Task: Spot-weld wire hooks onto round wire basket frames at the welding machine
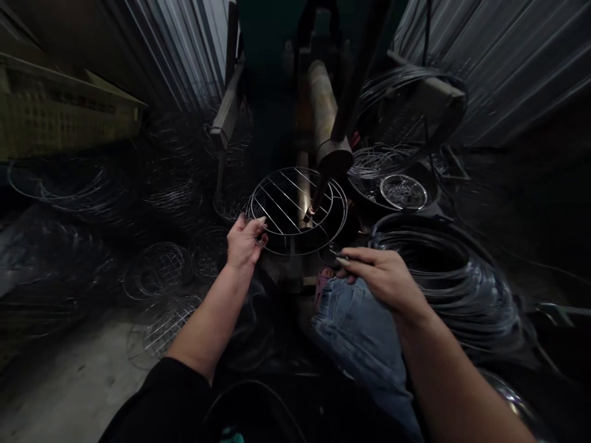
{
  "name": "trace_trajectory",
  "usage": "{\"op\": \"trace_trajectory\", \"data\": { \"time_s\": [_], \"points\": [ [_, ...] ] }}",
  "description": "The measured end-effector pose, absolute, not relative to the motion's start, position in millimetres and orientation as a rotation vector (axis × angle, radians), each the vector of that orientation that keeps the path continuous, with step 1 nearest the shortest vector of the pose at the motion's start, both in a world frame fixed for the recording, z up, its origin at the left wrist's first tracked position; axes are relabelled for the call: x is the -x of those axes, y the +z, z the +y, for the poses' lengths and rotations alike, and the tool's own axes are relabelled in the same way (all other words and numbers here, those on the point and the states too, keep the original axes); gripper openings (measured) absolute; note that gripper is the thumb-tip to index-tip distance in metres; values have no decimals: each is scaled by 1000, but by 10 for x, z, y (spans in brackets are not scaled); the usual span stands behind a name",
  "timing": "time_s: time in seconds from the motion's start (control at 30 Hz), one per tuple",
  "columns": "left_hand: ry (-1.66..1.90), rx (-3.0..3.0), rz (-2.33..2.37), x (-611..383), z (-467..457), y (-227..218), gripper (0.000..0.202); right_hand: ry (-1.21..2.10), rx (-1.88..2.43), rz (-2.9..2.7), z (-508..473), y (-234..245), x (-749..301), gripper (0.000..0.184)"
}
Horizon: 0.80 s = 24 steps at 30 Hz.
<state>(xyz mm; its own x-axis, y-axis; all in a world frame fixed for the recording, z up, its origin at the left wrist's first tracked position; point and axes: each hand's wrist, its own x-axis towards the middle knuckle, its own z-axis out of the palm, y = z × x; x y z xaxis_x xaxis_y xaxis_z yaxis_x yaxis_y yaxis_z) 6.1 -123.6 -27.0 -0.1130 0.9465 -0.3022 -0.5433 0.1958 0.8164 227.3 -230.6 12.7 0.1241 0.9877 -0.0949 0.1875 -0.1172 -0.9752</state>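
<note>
The round wire rack [280, 209] sits at the clock's centre, below the thick metal rod [325, 104] at one o'clock. The left hand [247, 242], at the rack's eight o'clock, pinches its edge; the right hand [385, 274], at its four o'clock, has fingers closed on something small that I can't make out. Several bars already cross the rack; whether anything remains undone on it, I can't tell. Other barred racks [168, 326] lie apart at eight o'clock.
</note>
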Motion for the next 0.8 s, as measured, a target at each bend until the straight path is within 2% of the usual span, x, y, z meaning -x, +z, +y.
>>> {"op": "trace_trajectory", "data": {
  "time_s": [0.17,0.37,0.43,0.57,0.8],
  "points": [
    [1388,-587,1085,-124,-1225,-207,40,1033,1566,-1102,-1936,37,-1925,25],
    [1421,-586,1111,-104,-1233,-111,44,1031,1645,-1105,-1777,89,-1785,17],
    [1434,-581,1078,-89,-1219,-111,42,1064,1517,-1074,-1766,133,-1750,17],
    [1437,-544,1029,-85,-1158,-174,39,926,1232,-1021,-1782,55,-1707,18],
    [1429,-560,1024,-110,-1096,-175,38,963,1455,-972,-1820,-65,-1730,24]
  ]
}}
